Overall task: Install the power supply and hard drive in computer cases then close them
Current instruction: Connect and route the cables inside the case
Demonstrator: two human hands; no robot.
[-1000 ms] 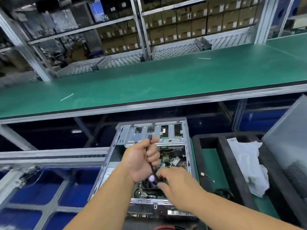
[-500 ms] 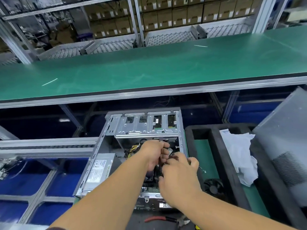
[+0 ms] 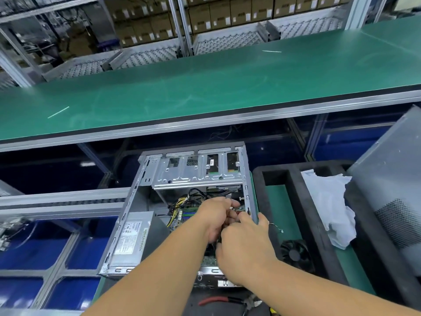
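Note:
An open grey computer case (image 3: 127, 215) lies on its side in front of me. A silver power supply (image 3: 131, 240) with a white label sits in its near left corner. A metal drive cage (image 3: 193, 172) spans the far end. Yellow and black cables (image 3: 182, 201) run over the green motherboard. My left hand (image 3: 216, 217) and my right hand (image 3: 246, 242) are together inside the case by its right wall, fingers curled around small wires or a connector. What exactly they pinch is hidden by the hands.
A black foam tray (image 3: 303, 215) stands right of the case, holding a white cloth (image 3: 330, 201) and a black fan (image 3: 295, 253). A grey side panel (image 3: 391, 201) leans at far right. Red-handled pliers (image 3: 227, 301) lie near me. A green conveyor belt (image 3: 205, 83) runs beyond.
Both hands moved deeper and to the right inside the case, from the middle toward the right wall. My view tilted down, showing more of the power supply and pliers.

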